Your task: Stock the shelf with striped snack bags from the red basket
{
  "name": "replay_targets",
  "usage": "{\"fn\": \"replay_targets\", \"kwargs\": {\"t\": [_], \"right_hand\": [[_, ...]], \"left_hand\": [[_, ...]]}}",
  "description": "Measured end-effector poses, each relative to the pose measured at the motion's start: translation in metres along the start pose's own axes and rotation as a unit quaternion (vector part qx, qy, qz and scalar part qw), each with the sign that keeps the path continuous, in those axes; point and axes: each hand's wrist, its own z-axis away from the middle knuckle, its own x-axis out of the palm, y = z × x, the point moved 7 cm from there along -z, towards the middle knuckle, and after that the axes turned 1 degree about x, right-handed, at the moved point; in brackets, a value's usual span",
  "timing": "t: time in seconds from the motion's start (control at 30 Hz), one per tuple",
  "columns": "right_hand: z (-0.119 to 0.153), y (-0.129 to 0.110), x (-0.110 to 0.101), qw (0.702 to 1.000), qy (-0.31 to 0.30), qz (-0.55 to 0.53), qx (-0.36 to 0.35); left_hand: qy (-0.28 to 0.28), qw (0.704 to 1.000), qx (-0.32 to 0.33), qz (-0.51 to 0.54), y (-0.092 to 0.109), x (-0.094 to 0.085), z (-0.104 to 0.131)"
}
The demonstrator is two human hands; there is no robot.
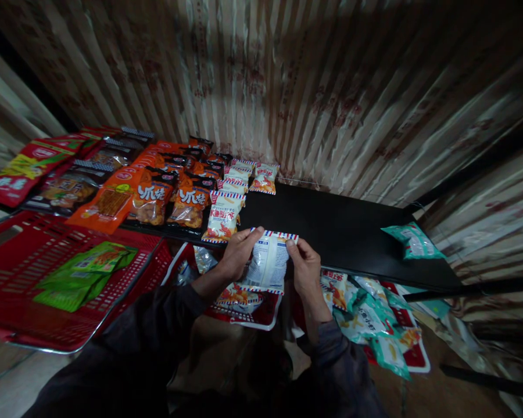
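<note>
Below the black tabletop (326, 217), toward the wearer, sit three red baskets: the left basket (4, 290) holds green packets (85, 276), the middle basket (261, 326) white striped ones, and the right basket (425, 357) mostly teal packets (368, 316), one seemingly lettered 小鱼小虾.

At the tabletop's front edge, partly over it, is the held packet (267, 264). Its pale back faces up, with a lengthwise seam, blocks of print too small to read, and red, white and blue stripes along both end seals. The left hand (237, 255) pinches its upper left side with thumb and fingers; the right hand (305, 268) grips its upper right corner likewise.

On the tabletop's left half, packets stand close together, some reaching its front edge: red packets (30, 162), dark packets (67, 188) with checked tops, an orange packet (108, 200), black-and-orange packets (189, 203) showing 烧, then white packets (224, 215) with red characters including 鱼 and 虾. Bare room runs from these to a teal packet (416, 241) near the tabletop's right end. Beyond the back edge hangs ribbed, patterned sheeting (331, 87).
</note>
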Motion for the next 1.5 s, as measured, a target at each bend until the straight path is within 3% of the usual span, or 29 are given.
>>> {"fn": "replay_targets", "kwargs": {"t": [0.23, 0.33, 0.5, 0.7, 1.17, 1.37, 1.5], "right_hand": [[0.001, -0.001, 0.003, 1.0, 0.005, 0.001, 0.004], [0.0, 0.002, 0.001, 0.999, 0.029, -0.03, 0.028], [-0.004, 0.008, -0.013, 0.988, 0.119, -0.085, 0.054], [-0.007, 0.007, -0.023, 0.983, 0.148, -0.093, 0.052], [-0.008, 0.005, -0.028, 0.983, 0.157, -0.068, 0.059], [-0.013, 0.008, -0.023, 0.989, 0.116, -0.065, 0.06], [-0.012, 0.012, -0.015, 0.994, 0.052, -0.067, 0.069]], "left_hand": [[0.011, 1.0, -0.01, 0.014, -0.009, -0.006, -0.008], [-0.04, 0.999, -0.013, 0.014, -0.01, 0.0, -0.01], [-0.114, 0.993, -0.028, 0.007, -0.016, 0.009, -0.009], [-0.146, 0.988, -0.046, -0.031, -0.023, 0.014, -0.005], [-0.203, 0.974, -0.076, -0.066, -0.023, 0.021, 0.004], [-0.156, 0.98, -0.079, -0.097, -0.029, 0.011, -0.003], [-0.12, 0.988, -0.059, -0.076, -0.021, 0.004, -0.008]]}}
